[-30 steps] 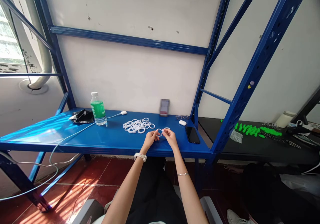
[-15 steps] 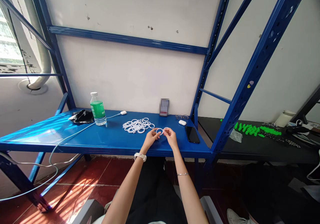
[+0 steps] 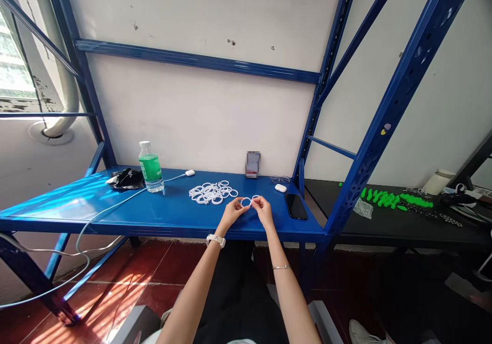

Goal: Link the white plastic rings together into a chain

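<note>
My left hand [image 3: 231,213] and my right hand [image 3: 262,210] meet over the blue shelf table [image 3: 115,208], a little above its surface. Each pinches a small white ring [image 3: 246,201]; the two rings touch between my fingertips. A pile of several more white rings [image 3: 211,191] lies on the table just behind and to the left of my hands. A watch sits on my left wrist and a thin bracelet on my right.
A green-labelled water bottle [image 3: 150,167], a black bag [image 3: 126,178] and a white charger with cable [image 3: 189,173] lie at the left. A white earbud case [image 3: 280,187], glasses [image 3: 279,179] and a dark phone [image 3: 295,206] sit right. Green parts [image 3: 388,199] cover the neighbouring black bench.
My hands have stayed in place, with the rings shifted slightly between my fingertips. Nothing else on the table has moved.
</note>
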`<state>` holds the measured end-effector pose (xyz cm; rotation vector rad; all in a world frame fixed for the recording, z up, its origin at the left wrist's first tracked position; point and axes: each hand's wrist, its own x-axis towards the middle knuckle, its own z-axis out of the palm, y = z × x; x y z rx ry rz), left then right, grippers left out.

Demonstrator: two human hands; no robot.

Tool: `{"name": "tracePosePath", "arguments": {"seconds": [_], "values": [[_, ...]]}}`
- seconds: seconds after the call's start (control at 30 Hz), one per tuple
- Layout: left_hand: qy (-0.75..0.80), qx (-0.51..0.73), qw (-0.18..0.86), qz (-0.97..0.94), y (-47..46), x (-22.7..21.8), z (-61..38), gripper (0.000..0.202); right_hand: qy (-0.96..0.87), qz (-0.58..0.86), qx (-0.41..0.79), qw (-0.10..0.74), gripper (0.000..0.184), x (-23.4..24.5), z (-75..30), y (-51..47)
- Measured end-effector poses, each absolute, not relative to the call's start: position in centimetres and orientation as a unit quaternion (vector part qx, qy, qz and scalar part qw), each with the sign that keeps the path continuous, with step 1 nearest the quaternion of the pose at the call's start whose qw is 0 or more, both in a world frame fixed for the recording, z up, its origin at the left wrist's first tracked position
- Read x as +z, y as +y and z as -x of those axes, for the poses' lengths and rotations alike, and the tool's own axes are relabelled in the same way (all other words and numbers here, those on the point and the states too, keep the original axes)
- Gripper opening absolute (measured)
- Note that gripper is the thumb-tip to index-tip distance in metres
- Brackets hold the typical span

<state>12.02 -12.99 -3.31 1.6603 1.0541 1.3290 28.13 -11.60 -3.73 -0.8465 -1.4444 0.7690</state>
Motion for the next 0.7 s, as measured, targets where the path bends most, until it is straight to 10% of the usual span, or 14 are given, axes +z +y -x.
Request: {"name": "tracePosePath", "arguments": {"seconds": [0.5,0.6,0.7], "values": [[0.41,0.522,0.369,-0.651,-12.9,-3.4,-12.0,0.057,-0.659,0.4,0.341,0.538,0.028,-1.7,-28.7,-13.7],[0.411,0.524,0.372,-0.647,-12.9,-3.4,-12.0,0.058,-0.662,0.403,0.344,0.53,0.05,-1.2,-33.9,-16.1],[0.41,0.526,0.372,-0.646,-12.9,-3.5,-12.1,0.057,-0.681,0.401,0.384,0.478,0.026,-1.3,-43.7,-18.8]]}}
